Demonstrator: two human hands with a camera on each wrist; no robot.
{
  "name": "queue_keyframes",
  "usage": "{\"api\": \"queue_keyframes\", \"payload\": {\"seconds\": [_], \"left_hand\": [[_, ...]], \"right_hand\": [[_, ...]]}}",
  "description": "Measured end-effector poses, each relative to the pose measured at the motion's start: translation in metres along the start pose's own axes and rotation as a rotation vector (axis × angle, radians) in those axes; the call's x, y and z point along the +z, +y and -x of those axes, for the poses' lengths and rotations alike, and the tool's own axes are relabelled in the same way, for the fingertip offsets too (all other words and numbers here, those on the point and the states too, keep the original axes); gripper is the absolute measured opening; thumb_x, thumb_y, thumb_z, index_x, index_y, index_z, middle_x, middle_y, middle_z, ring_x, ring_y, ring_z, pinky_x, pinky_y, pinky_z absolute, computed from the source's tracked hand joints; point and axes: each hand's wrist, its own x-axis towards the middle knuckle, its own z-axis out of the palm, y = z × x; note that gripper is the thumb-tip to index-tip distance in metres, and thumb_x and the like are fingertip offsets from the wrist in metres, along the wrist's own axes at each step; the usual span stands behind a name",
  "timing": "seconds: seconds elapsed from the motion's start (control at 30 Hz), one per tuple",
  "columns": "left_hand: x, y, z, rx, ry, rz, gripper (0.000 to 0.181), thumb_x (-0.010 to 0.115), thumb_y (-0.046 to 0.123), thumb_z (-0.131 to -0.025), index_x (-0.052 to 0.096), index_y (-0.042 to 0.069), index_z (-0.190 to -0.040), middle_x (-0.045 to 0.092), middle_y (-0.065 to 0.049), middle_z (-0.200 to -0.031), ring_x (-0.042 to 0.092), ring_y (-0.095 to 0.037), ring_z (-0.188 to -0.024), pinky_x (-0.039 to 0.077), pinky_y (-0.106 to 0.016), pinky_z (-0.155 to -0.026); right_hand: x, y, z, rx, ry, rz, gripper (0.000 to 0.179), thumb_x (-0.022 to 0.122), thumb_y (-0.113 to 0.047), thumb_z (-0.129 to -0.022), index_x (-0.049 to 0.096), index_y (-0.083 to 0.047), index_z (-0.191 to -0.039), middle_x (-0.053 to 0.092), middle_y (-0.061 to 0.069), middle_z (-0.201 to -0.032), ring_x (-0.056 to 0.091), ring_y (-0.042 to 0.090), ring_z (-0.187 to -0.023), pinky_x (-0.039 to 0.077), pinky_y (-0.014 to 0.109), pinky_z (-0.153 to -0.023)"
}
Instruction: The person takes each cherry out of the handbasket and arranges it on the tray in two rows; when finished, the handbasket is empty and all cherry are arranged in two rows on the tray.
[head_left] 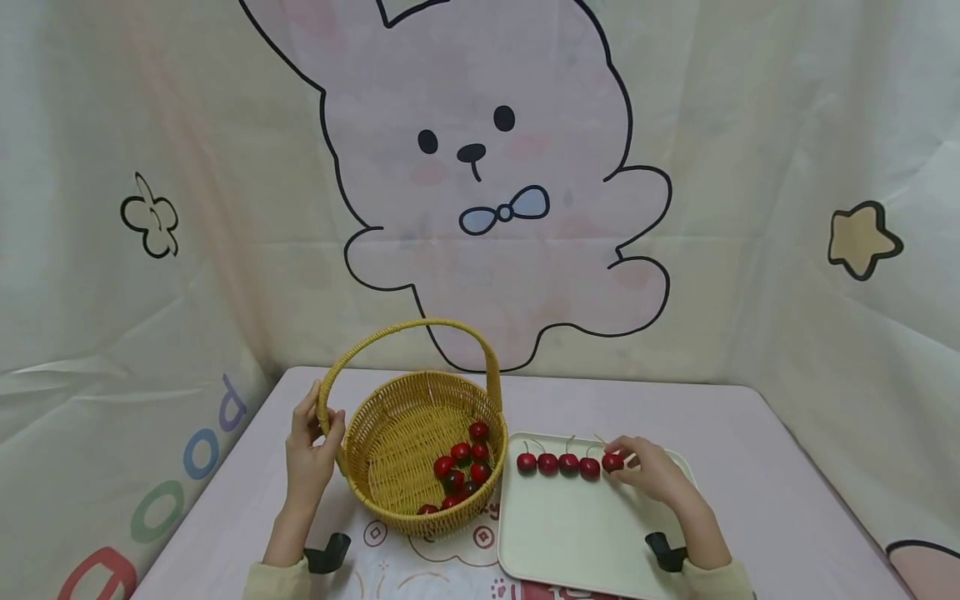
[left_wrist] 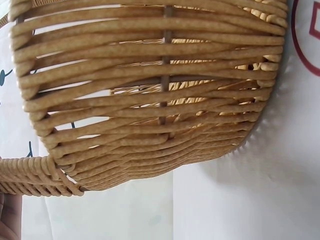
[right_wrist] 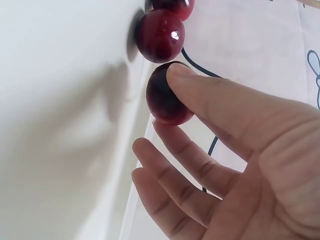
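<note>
A yellow wicker basket (head_left: pixel 390 433) with a tall handle stands tilted on the table, several red cherries (head_left: pixel 461 452) gathered at its right side. My left hand (head_left: pixel 313 442) grips the left end of the basket handle (head_left: pixel 330 385); the left wrist view shows mostly the woven wall (left_wrist: pixel 150 100). Above the white tray (head_left: pixel 577 533), my right hand (head_left: pixel 652 471) pinches a cherry (right_wrist: pixel 167 95) between thumb and fingers. This cherry is at the right end of a row of cherries (head_left: pixel 568 464) along the tray's far side, close to its neighbour (right_wrist: pixel 161 36).
The tray stands right beside the basket on a pale table (head_left: pixel 780 483) with a printed cloth. Behind the table hangs a curtain (head_left: pixel 705 250) with a cartoon animal. Dark straps (head_left: pixel 327 553) sit at both wrists.
</note>
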Motion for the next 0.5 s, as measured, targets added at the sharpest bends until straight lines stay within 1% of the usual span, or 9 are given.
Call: {"api": "queue_keyframes", "payload": {"seconds": [0.2,0.5], "left_hand": [[0.0,0.001,0.0,-0.011,0.002,-0.003,0.06,0.058,-0.019,-0.078,0.04,0.0,-0.132,0.052,-0.014,-0.075,0.048,0.006,-0.069,0.041,-0.006,-0.066],[0.0,0.0,0.0,-0.003,-0.005,-0.009,0.061,0.058,-0.019,-0.079,0.039,0.0,-0.133,0.052,-0.013,-0.075,0.047,0.005,-0.068,0.041,-0.006,-0.066]], "right_hand": [[0.001,0.007,-0.001,-0.014,-0.024,-0.017,0.03,0.074,-0.004,-0.074,0.062,-0.001,-0.102,0.061,0.012,-0.091,0.057,0.024,-0.079,0.047,0.035,-0.065],[0.004,0.011,-0.001,0.001,-0.053,-0.048,0.029,0.074,-0.006,-0.075,0.062,-0.003,-0.101,0.061,0.01,-0.09,0.058,0.024,-0.079,0.047,0.036,-0.066]]}}
